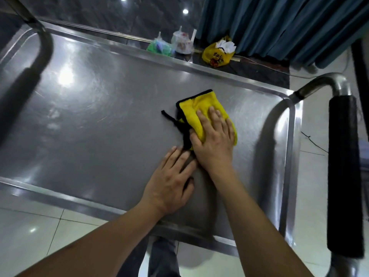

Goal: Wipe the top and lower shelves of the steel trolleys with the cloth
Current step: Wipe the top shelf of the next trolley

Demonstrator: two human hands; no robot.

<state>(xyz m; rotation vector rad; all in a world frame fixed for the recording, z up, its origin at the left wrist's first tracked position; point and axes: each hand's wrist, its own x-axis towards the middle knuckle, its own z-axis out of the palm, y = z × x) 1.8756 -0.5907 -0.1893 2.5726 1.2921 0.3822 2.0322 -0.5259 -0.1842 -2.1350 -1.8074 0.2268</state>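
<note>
Right hand (pixel 213 136) flat on cloth (pixel 201 108)

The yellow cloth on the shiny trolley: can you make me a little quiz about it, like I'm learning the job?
1. True or false: the right hand presses flat on the yellow cloth.
2. What does the left hand rest on? A) the cloth B) the bare top shelf C) the black handle grip
3. Fill in: the trailing edging of the cloth is ____ in colour.

Key: 1 true; 2 B; 3 black.
</note>
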